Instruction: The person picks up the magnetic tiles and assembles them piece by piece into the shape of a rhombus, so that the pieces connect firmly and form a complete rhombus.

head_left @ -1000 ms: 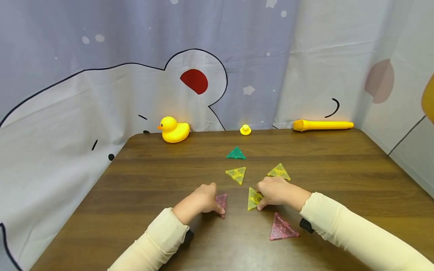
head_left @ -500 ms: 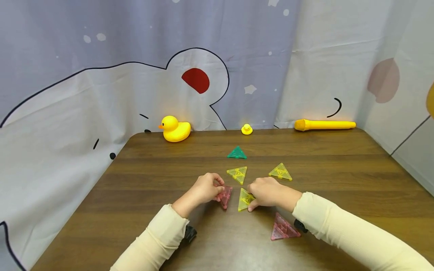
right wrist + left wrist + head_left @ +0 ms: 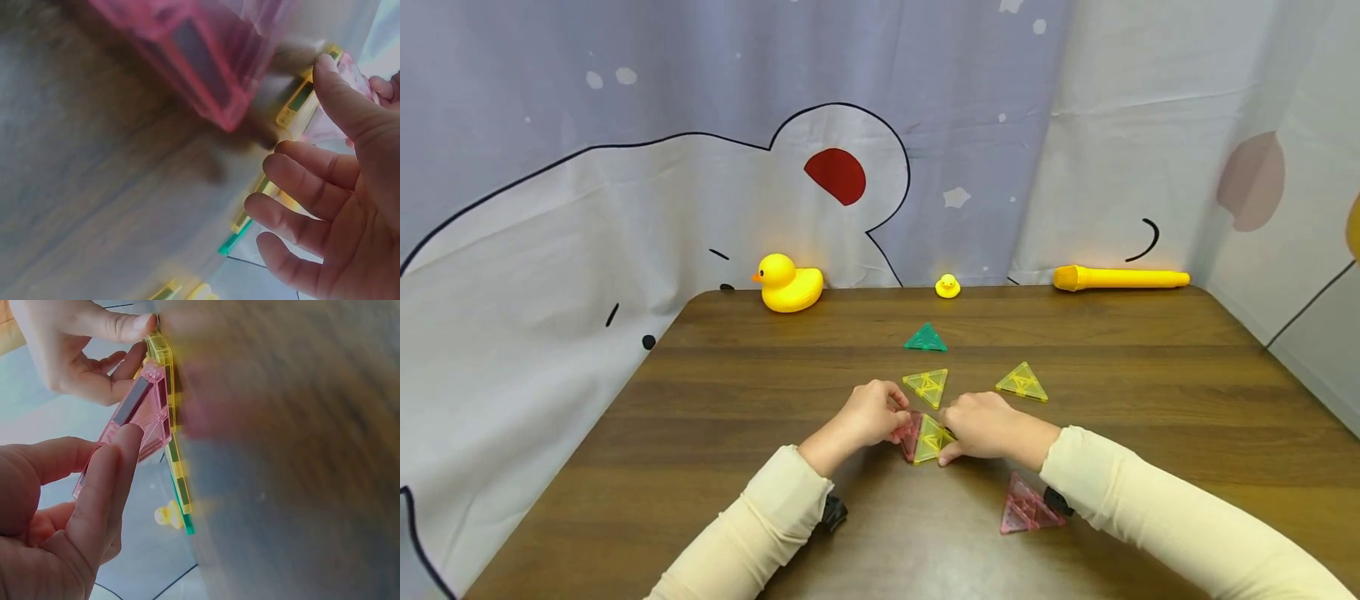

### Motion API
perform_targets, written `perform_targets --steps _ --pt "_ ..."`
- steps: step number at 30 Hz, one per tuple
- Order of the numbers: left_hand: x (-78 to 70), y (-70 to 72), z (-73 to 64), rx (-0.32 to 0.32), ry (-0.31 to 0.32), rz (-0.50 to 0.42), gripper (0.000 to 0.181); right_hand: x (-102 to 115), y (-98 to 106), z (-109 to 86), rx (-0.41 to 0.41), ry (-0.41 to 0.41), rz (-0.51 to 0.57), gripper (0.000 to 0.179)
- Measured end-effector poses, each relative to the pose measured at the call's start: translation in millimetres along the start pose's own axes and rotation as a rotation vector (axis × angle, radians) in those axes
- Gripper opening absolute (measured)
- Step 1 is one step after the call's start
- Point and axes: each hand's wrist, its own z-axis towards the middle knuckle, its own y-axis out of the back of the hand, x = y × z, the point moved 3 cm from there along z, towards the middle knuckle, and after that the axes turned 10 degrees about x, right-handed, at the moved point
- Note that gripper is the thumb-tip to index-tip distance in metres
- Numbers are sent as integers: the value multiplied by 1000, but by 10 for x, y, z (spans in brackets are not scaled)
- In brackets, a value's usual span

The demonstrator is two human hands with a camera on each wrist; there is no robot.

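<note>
In the head view my left hand (image 3: 868, 415) pinches a pink triangular magnetic tile (image 3: 911, 435) between thumb and fingers. The left wrist view has this pink tile (image 3: 145, 415) tilted up from the tabletop, one edge against a yellow tile (image 3: 164, 356). My right hand (image 3: 988, 425) grips that yellow triangular magnetic tile (image 3: 930, 439), which lies flat, with the thumb at its near corner and the other fingers at its far side. Part of it is hidden under the hand. In the right wrist view the remaining fingers (image 3: 294, 219) spread loosely beside the tile.
Beyond the hands lie a yellow tile (image 3: 928, 386), another yellow tile (image 3: 1022, 382) and a green tile (image 3: 927, 338). A pink tile (image 3: 1028, 505) sits by the right wrist. Along the back stand a large duck (image 3: 792, 287), a small duck (image 3: 947, 287) and a yellow toy microphone (image 3: 1120, 278).
The right hand has slid the yellow tile left. The left hand has moved right and tilted up its pink tile, bringing the two edges together.
</note>
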Motion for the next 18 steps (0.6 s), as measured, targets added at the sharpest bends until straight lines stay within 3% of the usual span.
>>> perform_targets --steps 10,18 --pt "2 0 -51 20 13 -95 17 -279 40 -314 92 -32 198 52" --pt "-1 15 -89 13 -1 -84 16 -286 -48 -650 150 -23 274 67"
